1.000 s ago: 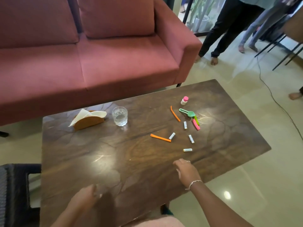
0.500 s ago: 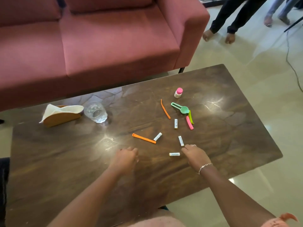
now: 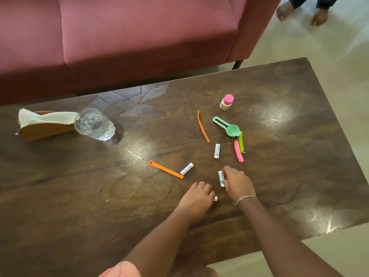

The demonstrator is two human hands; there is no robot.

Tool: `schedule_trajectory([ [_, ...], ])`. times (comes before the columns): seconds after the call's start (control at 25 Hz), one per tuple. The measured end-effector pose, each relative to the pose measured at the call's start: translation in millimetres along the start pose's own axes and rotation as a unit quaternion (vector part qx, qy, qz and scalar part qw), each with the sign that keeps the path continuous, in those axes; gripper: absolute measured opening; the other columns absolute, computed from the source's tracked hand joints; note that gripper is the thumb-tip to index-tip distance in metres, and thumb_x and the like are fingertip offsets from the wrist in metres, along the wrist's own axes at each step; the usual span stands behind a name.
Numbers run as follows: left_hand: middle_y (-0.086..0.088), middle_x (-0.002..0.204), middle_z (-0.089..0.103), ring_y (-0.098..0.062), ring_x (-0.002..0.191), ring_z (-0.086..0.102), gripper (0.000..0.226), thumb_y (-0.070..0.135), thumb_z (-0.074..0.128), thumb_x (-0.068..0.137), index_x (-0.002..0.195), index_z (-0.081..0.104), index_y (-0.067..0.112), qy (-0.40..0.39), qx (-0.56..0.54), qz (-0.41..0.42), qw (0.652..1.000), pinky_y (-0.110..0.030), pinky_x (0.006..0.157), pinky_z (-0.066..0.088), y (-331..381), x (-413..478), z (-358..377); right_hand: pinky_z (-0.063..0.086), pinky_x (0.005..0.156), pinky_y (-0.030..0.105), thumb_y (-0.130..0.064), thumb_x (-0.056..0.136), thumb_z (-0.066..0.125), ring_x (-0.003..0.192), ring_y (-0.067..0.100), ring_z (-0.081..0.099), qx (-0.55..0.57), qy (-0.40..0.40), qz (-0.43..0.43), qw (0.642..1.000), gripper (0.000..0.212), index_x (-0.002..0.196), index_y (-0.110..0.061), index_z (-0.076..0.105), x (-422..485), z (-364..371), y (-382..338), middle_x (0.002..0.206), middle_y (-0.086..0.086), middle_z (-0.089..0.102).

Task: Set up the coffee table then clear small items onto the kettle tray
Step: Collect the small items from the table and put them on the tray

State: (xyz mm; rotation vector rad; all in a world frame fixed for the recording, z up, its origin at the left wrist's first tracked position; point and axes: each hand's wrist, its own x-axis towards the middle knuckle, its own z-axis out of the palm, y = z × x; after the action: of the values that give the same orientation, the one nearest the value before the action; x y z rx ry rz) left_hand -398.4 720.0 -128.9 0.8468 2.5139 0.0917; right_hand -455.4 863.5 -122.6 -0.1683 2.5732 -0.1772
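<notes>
Small items lie scattered on the dark wooden coffee table point(image 3: 60, 196). My right hand point(image 3: 237, 182) pinches a white battery point(image 3: 220, 177) between thumb and forefinger. My left hand point(image 3: 196, 198) curls over another battery point(image 3: 215, 198), of which only the tip shows. Two more batteries point(image 3: 217, 150) point(image 3: 186, 169) lie loose. Around them are two orange strips point(image 3: 165, 169) point(image 3: 202, 126), a green scoop point(image 3: 227, 126), pink point(image 3: 238, 150) and green clips point(image 3: 241, 141), and a small pink-capped bottle point(image 3: 226, 102). No kettle tray is in view.
A drinking glass point(image 3: 94, 123) with water stands at the left next to a wooden napkin holder point(image 3: 46, 124). A red sofa point(image 3: 129, 37) runs along the table's far side. A person's bare feet point(image 3: 303, 11) stand on the floor at top right.
Both hands moved forward onto the batteries. My left hand came right and covers the nearest battery; my right hand has taken hold of the one beside it. The view tilted down.
</notes>
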Motion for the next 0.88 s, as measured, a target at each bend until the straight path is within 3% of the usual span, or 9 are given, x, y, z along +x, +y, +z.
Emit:
schedule_trajectory([
  [0.08,0.003,0.081,0.064,-0.016,0.069,0.059,0.024,0.028,0.074,0.06,0.081,0.066,0.02,-0.021,-0.007,0.0,1.0,-0.021,0.059,0.047,7,5,5,0.045,0.074,0.035,-0.023,0.087,0.057,0.098,0.03,0.056,0.025,-0.007,0.004,1.0,0.031,0.111,-0.012,0.042,4,3,-4,0.112,0.007,0.057],
  [0.16,0.005,0.077,0.064,-0.012,0.064,0.059,0.026,0.033,0.075,0.06,0.083,0.069,0.022,-0.001,-0.027,-0.009,1.0,-0.02,0.054,0.047,10,10,16,0.044,0.074,0.036,-0.023,0.085,0.061,0.099,0.03,0.055,0.044,-0.012,0.003,0.999,0.034,0.11,-0.012,0.041,8,9,-8,0.113,0.008,0.056],
  [0.32,0.001,0.082,0.067,-0.014,0.069,0.062,0.025,0.029,0.073,0.067,0.088,0.066,0.019,0.026,-0.064,-0.042,0.997,-0.024,0.058,0.05,13,15,15,0.044,0.075,0.035,-0.012,0.086,0.057,0.098,0.03,0.055,0.066,-0.009,-0.011,0.998,0.029,0.11,-0.013,0.04,15,12,-14,0.112,0.01,0.057],
  [0.4,-0.01,0.106,0.063,-0.025,0.093,0.061,0.027,0.016,0.058,0.083,0.109,0.058,0.009,0.014,-0.106,-0.104,0.989,-0.032,0.076,0.051,11,15,11,0.044,0.076,0.035,-0.009,0.086,0.055,0.097,0.03,0.056,0.08,-0.007,-0.015,0.997,0.03,0.112,-0.013,0.041,15,10,-15,0.112,0.011,0.058],
  [0.52,-0.014,0.12,0.051,-0.029,0.108,0.051,0.027,0.01,0.045,0.091,0.117,0.047,0.005,0.036,-0.259,-0.226,0.938,-0.037,0.085,0.044,2,3,-2,0.044,0.078,0.035,-0.008,0.085,0.055,0.099,0.031,0.056,0.114,0.014,-0.021,0.993,0.035,0.118,-0.011,0.044,11,6,-17,0.115,0.011,0.058],
  [0.64,-0.011,0.11,0.055,-0.028,0.098,0.056,0.018,0.017,0.046,0.091,0.104,0.052,0.006,0.102,-0.352,-0.306,0.879,-0.035,0.076,0.042,-11,-25,-12,0.044,0.08,0.036,-0.009,0.084,0.057,0.098,0.03,0.055,0.125,0.037,-0.035,0.991,0.031,0.114,-0.01,0.051,0,0,-28,0.112,0.01,0.058],
  [0.76,-0.01,0.1,0.055,-0.027,0.089,0.056,0.007,0.018,0.048,0.09,0.088,0.048,0.012,0.14,-0.381,-0.35,0.844,-0.032,0.069,0.038,-27,-56,-12,0.044,0.075,0.036,-0.008,0.082,0.059,0.091,0.029,0.056,0.122,0.062,-0.054,0.989,0.024,0.106,-0.01,0.055,-14,-7,-46,0.104,0.009,0.059],
  [0.88,-0.001,0.084,0.045,-0.023,0.077,0.048,0.014,0.018,0.05,0.09,0.08,0.04,0.016,0.187,-0.406,-0.374,0.812,-0.027,0.063,0.031,-44,-92,-7,0.046,0.068,0.038,-0.004,0.077,0.063,0.082,0.032,0.057,0.128,0.094,-0.086,0.984,0.022,0.098,-0.008,0.058,-28,-8,-78,0.096,0.011,0.061],
])
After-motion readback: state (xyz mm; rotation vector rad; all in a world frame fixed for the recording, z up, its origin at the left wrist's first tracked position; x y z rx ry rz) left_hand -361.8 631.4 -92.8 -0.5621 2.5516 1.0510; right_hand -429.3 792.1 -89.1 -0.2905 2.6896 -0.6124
